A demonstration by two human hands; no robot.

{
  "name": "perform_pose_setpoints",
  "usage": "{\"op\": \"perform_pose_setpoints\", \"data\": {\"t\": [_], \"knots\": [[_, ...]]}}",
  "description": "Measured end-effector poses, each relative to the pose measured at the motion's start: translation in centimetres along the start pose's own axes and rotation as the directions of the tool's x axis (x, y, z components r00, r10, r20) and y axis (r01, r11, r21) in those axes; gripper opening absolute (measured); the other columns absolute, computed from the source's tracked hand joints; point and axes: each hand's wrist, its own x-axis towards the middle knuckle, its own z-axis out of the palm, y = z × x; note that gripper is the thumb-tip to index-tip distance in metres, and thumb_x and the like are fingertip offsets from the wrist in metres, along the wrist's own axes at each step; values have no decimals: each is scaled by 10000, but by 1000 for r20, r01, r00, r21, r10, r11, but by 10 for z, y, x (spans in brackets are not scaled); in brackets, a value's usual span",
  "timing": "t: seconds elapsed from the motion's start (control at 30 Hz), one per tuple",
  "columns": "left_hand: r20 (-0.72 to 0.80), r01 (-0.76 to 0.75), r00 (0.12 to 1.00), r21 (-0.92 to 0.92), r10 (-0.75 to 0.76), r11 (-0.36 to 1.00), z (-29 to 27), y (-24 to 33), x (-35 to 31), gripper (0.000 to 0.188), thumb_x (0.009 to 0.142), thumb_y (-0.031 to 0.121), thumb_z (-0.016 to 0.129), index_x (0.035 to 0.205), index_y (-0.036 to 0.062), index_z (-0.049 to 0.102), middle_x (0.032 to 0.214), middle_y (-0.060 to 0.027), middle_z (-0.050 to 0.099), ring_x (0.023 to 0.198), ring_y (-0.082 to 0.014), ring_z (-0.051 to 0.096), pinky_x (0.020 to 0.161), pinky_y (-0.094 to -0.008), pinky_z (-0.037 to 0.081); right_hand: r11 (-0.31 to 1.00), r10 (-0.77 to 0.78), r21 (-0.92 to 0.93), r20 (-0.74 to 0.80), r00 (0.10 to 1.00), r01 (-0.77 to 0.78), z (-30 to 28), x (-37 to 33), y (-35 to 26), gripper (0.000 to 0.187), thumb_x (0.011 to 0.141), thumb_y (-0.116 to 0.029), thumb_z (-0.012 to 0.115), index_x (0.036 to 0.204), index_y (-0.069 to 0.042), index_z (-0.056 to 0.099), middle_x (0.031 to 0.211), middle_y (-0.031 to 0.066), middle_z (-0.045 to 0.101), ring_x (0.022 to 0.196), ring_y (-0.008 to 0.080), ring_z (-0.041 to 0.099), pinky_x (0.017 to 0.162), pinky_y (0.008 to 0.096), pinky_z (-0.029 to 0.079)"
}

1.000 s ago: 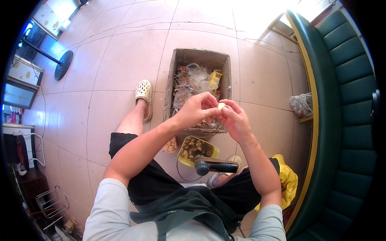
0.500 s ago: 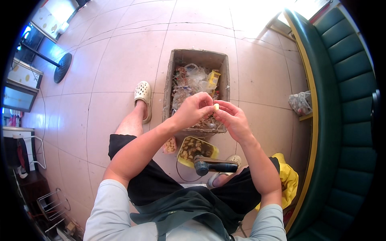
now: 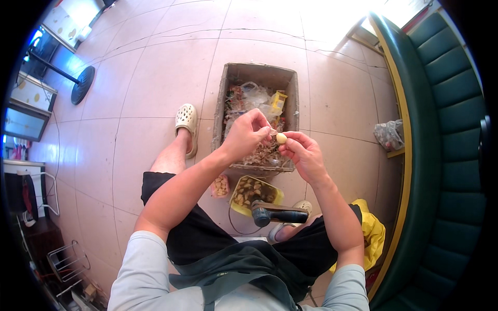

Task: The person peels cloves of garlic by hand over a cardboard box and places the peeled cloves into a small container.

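Between finger and thumb of my right hand (image 3: 305, 155) is a pale, smooth garlic clove (image 3: 281, 138). My left hand (image 3: 246, 133) is beside it, its fingertips pinching a thin flake of garlic skin (image 3: 273, 132). Both hands are above the near part of an open cardboard box (image 3: 220, 111), which holds plastic wrappers and a heap of dry skins. In a yellow tub (image 3: 280, 196) below them, several brownish unpeeled cloves sit in dark liquid. Left of that tub, a small pink container (image 3: 220, 194) holds several pale cloves.
A dark blue and brown long object (image 3: 280, 213) partly covers the tub's near side. Along the right runs a green padded bench (image 3: 415, 171), with a clear plastic bag (image 3: 389, 136) beside it. Yellow cloth (image 3: 372, 228) hangs by my right leg. A round black stand base (image 3: 83, 85) is far left.
My hands have drawn slightly apart. More of the clove now shows at my right fingertips, and a flake of skin has come into sight in my left fingers.
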Motion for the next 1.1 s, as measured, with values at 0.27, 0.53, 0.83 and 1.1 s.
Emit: {"op": "perform_pose_setpoints", "data": {"t": [0.27,0.53,0.83,1.1], "knots": [[-51,-101,990,369,129,924,-14,-26,14,248,923,35,712,1154,-8,636,1064,-102,694,931,-166,710,828,-310,605,994,45,97,43,998,-49,-3,-3,-4,269,1026,-46,639,1279,45,657,1151,130,726,957,165,716,875,284,607],[128,-335,935,627,331,704,-8,-30,3,510,823,20,741,1314,17,607,1246,-188,644,1216,-369,608,1076,-433,490,985,90,-141,-43,995,-95,1,-2,9,248,1005,-37,665,1238,48,672,1124,126,733,963,163,720,883,290,609],[244,-344,939,640,242,687,-15,-36,1,376,852,-44,651,1223,15,630,1154,-182,688,1112,-369,656,951,-435,529,789,296,-589,119,948,-172,52,-24,99,159,968,-48,709,1090,55,715,952,86,764,854,132,731,777,275,585],[247,-310,950,700,189,643,-18,-21,-7,146,883,81,667,1026,80,693,1003,-118,703,943,-350,693,809,-450,556,689,249,-709,41,968,-147,74,-4,189,173,901,-18,756,1035,44,667,883,99,730,769,145,726,684,293,597]]}}
